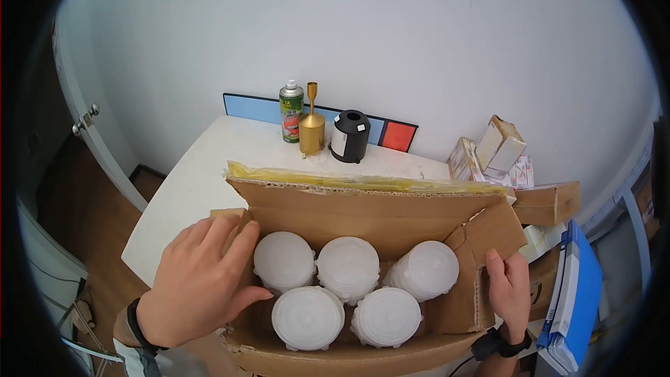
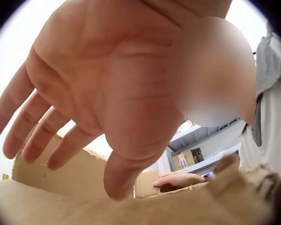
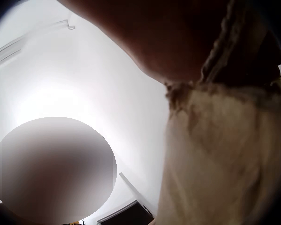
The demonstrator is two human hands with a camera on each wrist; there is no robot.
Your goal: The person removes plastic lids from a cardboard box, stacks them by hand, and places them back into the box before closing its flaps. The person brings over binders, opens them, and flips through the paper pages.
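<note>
An uncovered cardboard box (image 1: 377,208) holds several round white lidded tubs (image 1: 308,318), two in front and three behind. At its left side, my left hand (image 1: 199,276) lies over the edge, fingers spread against the left flap and thumb pointing inward. The left wrist view shows this hand (image 2: 103,84) with fingers extended above the cardboard (image 2: 61,176). My right hand (image 1: 511,293) grips the right side by its flap, thumb on the near face and the other fingers partly hidden. In the right wrist view, that hand (image 3: 154,37) is dark against the cardboard (image 3: 215,154).
The box stands at the front of a white table (image 1: 188,174). Behind it are a spray can (image 1: 291,115), a gold holder (image 1: 312,132) and a black cylinder (image 1: 350,138). Small boxes (image 1: 500,148) and blue folders (image 1: 576,293) are at the right.
</note>
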